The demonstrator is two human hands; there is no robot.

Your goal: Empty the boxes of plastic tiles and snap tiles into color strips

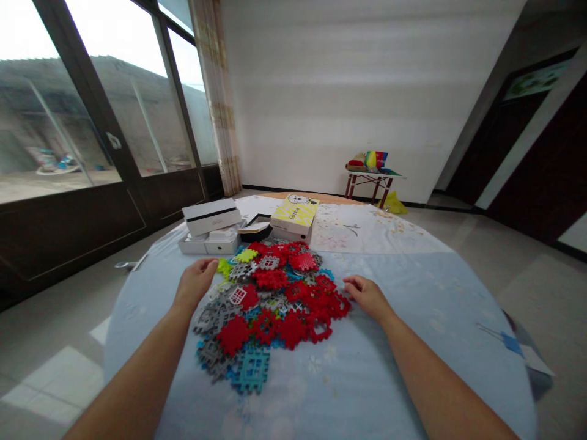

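A heap of interlocking plastic building tiles lies on the blue tablecloth in front of me. Red tiles point(293, 330) make up much of it, with grey tiles point(215, 357) on the left side and a teal window tile point(254, 370) at the near edge. At the heap's left edge is my left hand point(198, 281), fingers loosely bent beside a lime-green tile point(224, 267); contact is unclear. My right hand point(367, 296) rests at the right edge, close to the red tiles, fingers loosely curled. Neither hand shows anything held.
Behind the heap stand a white box point(211, 218), an open black box point(257, 227) and a yellow-patterned box point(294, 217). The round table has a blue tablecloth point(348, 379). Farther back, a small table point(376, 175) carries colourful items near the wall. Glass doors are at left.
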